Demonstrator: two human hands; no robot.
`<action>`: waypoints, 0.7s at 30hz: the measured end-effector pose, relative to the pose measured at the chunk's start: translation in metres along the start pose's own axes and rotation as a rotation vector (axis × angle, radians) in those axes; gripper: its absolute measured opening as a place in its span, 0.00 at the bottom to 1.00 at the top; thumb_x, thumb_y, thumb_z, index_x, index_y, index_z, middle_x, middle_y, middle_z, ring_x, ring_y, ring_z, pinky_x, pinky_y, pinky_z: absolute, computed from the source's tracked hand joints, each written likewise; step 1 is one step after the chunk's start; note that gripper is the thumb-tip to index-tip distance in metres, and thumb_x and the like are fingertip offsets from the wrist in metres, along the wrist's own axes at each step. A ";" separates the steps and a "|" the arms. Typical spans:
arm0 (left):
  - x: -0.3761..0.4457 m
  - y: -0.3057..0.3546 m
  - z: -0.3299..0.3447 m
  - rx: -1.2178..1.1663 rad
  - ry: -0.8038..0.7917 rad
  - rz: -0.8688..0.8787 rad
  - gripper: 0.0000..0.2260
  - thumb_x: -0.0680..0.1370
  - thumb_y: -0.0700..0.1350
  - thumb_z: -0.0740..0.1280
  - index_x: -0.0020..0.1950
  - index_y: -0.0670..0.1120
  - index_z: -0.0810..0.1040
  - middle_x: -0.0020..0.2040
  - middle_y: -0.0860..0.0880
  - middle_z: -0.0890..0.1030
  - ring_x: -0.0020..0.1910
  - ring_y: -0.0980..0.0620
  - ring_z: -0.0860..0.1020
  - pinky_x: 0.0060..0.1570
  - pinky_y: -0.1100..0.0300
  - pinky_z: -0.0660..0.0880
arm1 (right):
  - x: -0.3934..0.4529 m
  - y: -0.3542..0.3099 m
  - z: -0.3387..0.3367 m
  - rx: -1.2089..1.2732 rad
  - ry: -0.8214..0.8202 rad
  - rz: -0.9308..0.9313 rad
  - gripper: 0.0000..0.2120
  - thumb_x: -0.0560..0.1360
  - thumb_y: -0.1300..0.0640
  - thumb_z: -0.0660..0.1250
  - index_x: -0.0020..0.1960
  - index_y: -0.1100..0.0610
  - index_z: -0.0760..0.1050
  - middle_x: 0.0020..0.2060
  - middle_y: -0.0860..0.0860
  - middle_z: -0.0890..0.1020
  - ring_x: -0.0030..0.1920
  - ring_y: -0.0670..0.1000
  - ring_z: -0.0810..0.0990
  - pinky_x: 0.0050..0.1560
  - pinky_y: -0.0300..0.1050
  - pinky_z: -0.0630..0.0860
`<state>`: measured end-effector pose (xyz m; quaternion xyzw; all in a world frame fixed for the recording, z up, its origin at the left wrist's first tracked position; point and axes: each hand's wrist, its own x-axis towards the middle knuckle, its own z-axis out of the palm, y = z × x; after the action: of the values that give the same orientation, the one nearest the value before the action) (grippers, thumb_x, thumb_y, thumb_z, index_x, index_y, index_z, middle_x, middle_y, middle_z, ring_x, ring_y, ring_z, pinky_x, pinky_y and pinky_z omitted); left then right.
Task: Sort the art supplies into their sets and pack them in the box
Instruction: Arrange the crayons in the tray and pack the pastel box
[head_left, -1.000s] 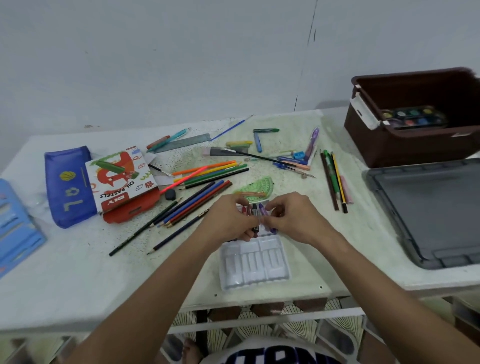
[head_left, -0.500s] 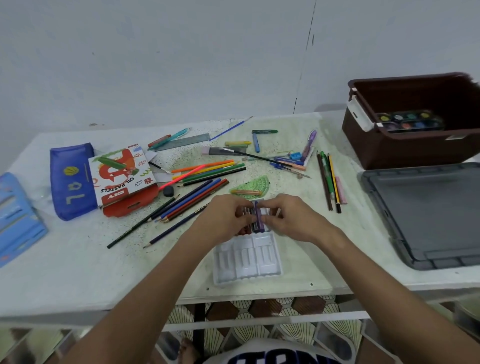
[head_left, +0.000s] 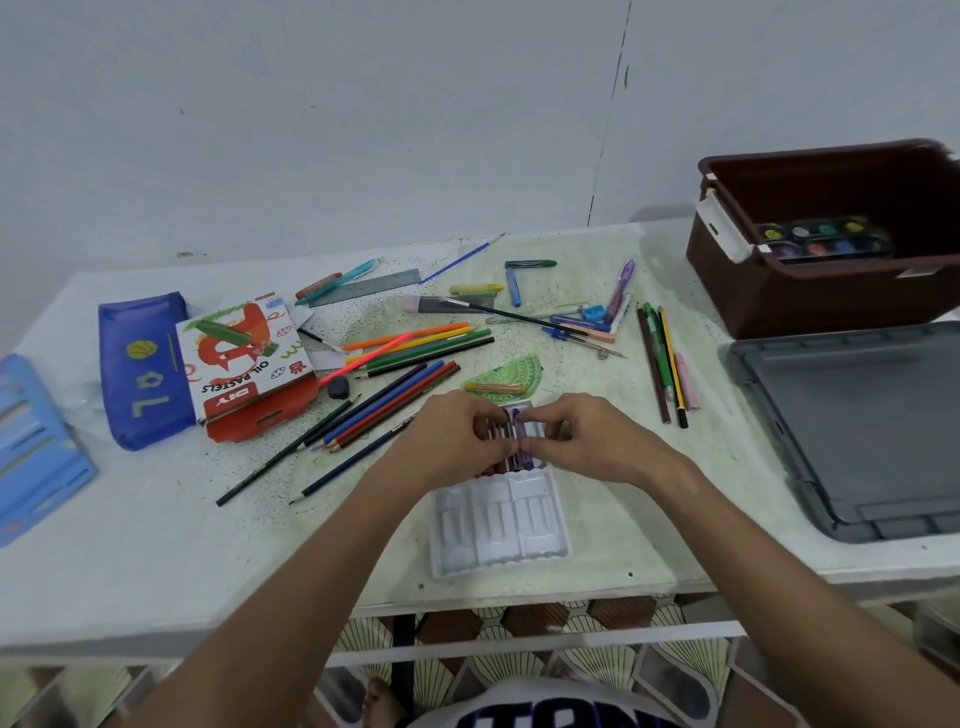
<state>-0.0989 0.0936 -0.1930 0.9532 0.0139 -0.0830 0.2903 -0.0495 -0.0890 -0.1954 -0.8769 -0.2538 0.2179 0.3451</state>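
Observation:
A white plastic pastel tray (head_left: 498, 525) lies near the table's front edge. At its far end my left hand (head_left: 457, 436) and my right hand (head_left: 582, 436) meet over a few oil pastels. Both hands pinch a purple pastel (head_left: 521, 441) lying among darker pastels in the tray's far slots. The red and white oil pastels box (head_left: 249, 364) lies open at the left. Loose coloured pencils (head_left: 395, 384) are spread across the middle. The brown storage box (head_left: 831, 291) stands at the far right with a watercolour palette (head_left: 826, 241) inside.
A blue pencil pouch (head_left: 140, 369) and a blue case (head_left: 31, 447) lie at the left. The grey box lid (head_left: 857, 431) rests at the right. A green protractor (head_left: 506, 384), ruler (head_left: 363, 287), paintbrush (head_left: 519, 314), pens and several pencils (head_left: 662, 358) are scattered at the back.
The pastels have come down from just above the tray into its far slots, and both hands have lowered with them. The view has shifted slightly.

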 end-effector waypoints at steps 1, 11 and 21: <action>0.000 -0.001 0.000 -0.017 0.000 0.002 0.09 0.72 0.54 0.72 0.50 0.53 0.83 0.33 0.53 0.81 0.33 0.56 0.78 0.34 0.59 0.74 | 0.000 0.001 0.000 0.008 0.003 -0.001 0.18 0.74 0.49 0.71 0.63 0.47 0.78 0.41 0.55 0.82 0.39 0.54 0.79 0.41 0.49 0.76; 0.002 -0.007 -0.001 -0.055 -0.047 0.052 0.13 0.72 0.54 0.74 0.55 0.55 0.83 0.32 0.50 0.81 0.32 0.54 0.78 0.35 0.58 0.74 | 0.003 0.007 0.004 0.002 0.047 -0.011 0.19 0.72 0.55 0.73 0.63 0.51 0.78 0.41 0.56 0.80 0.38 0.52 0.77 0.42 0.48 0.76; 0.000 -0.007 -0.002 -0.076 -0.007 0.037 0.16 0.71 0.53 0.75 0.58 0.54 0.82 0.36 0.55 0.77 0.35 0.59 0.76 0.31 0.73 0.68 | 0.006 0.010 0.003 0.049 0.039 0.009 0.19 0.71 0.55 0.75 0.61 0.50 0.79 0.34 0.48 0.75 0.33 0.45 0.72 0.37 0.40 0.71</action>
<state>-0.0992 0.1006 -0.1953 0.9413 -0.0016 -0.0806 0.3277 -0.0438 -0.0906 -0.2056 -0.8733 -0.2378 0.2085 0.3706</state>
